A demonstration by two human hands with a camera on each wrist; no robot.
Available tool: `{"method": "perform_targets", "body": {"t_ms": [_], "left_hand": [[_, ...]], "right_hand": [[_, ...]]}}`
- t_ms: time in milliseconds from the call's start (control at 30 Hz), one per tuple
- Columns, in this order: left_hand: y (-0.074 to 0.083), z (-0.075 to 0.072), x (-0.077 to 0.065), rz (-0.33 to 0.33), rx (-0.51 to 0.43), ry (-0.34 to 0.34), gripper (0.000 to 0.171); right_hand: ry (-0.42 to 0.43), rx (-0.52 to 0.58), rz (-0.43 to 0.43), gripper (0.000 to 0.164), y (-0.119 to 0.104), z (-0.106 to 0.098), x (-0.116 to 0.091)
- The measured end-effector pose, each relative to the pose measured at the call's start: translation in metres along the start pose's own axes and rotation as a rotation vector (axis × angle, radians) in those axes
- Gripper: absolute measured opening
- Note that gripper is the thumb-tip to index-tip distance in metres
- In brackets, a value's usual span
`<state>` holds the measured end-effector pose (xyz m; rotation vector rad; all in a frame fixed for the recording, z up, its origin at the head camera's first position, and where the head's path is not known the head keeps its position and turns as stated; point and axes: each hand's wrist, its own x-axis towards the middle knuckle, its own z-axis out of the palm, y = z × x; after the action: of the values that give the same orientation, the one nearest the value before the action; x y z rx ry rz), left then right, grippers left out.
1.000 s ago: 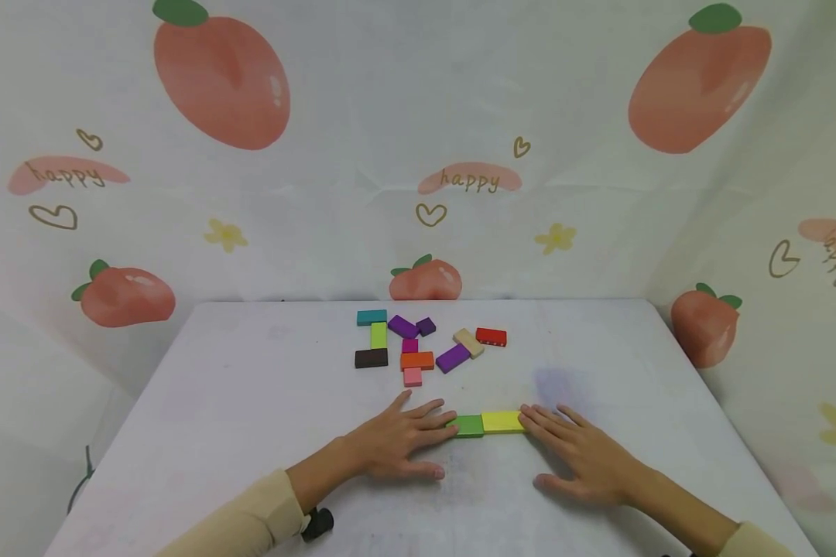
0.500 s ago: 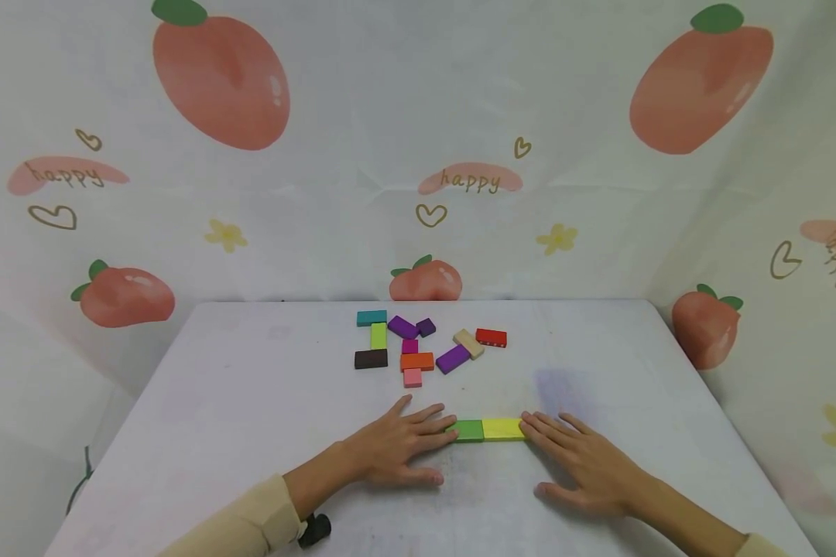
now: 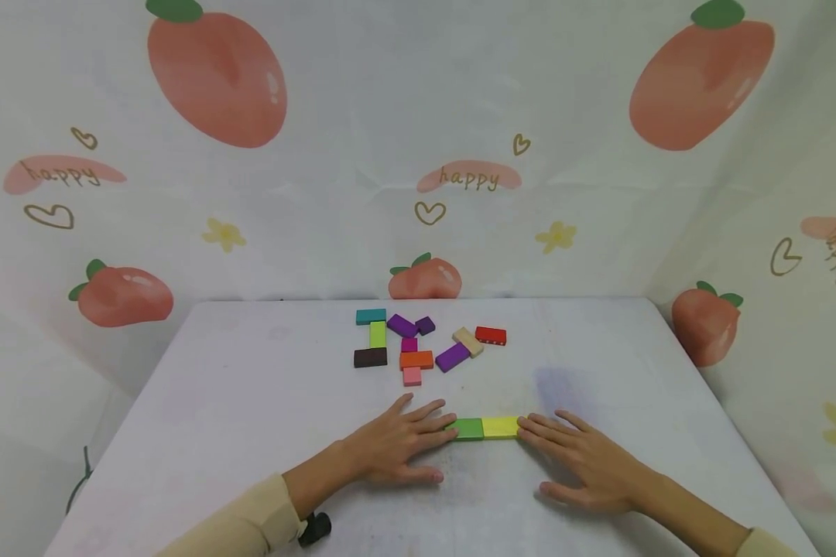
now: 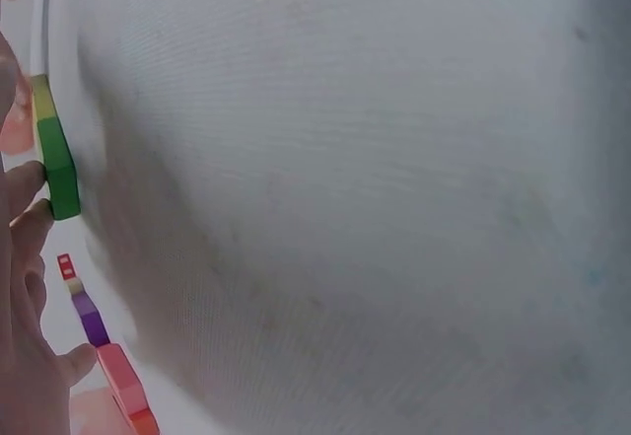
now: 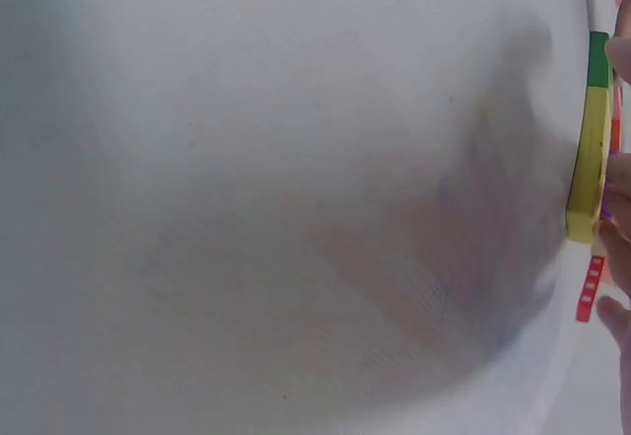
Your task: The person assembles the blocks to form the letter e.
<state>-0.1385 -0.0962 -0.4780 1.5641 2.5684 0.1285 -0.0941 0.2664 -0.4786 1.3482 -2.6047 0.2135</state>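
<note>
A green block [image 3: 468, 429] and a yellow block [image 3: 500, 428] lie flat, end to end, on the white table [image 3: 237, 410]. My left hand [image 3: 404, 442] has its fingers spread, with fingertips touching the green block's left end. At the other end, the fingertips of my right hand [image 3: 578, 460] rest on the yellow block, its thumb held apart. In the left wrist view two fingertips meet the end of the green block [image 4: 59, 169]. The right wrist view has fingers at the edge beside the yellow block [image 5: 590, 164].
Behind the hands lie several blocks: pink [image 3: 412, 377], orange [image 3: 416, 360], dark brown [image 3: 371, 357], lime [image 3: 378, 335], teal [image 3: 371, 316], purple [image 3: 453, 357], beige [image 3: 468, 341] and red with white dots [image 3: 491, 336]. A patterned cloth [image 3: 348, 232] hangs behind the table.
The green and yellow blocks came slightly nearer to me, then stayed about in place. My right fingertips have shifted a little left over the yellow block's end. The left hand barely moved.
</note>
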Motion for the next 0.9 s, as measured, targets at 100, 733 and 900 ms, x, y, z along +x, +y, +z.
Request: {"method": "perform_targets", "body": {"t_ms": [100,733,900], "left_hand": [[0.0,-0.002,0.0,-0.006,-0.019,-0.007,0.072],[-0.035,-0.002,-0.025,-0.283,0.008,0.148,0.066],[-0.049,-0.003,-0.03,-0.324,-0.005,0.144,0.067]], "right_hand": [[-0.011,0.028,-0.007,0.073,0.002,-0.002,0.0],[-0.017,0.033,-0.007,0.069,0.003,-0.001,0.002],[-0.02,0.037,0.0,0.068,0.003,-0.001,0.002]]}}
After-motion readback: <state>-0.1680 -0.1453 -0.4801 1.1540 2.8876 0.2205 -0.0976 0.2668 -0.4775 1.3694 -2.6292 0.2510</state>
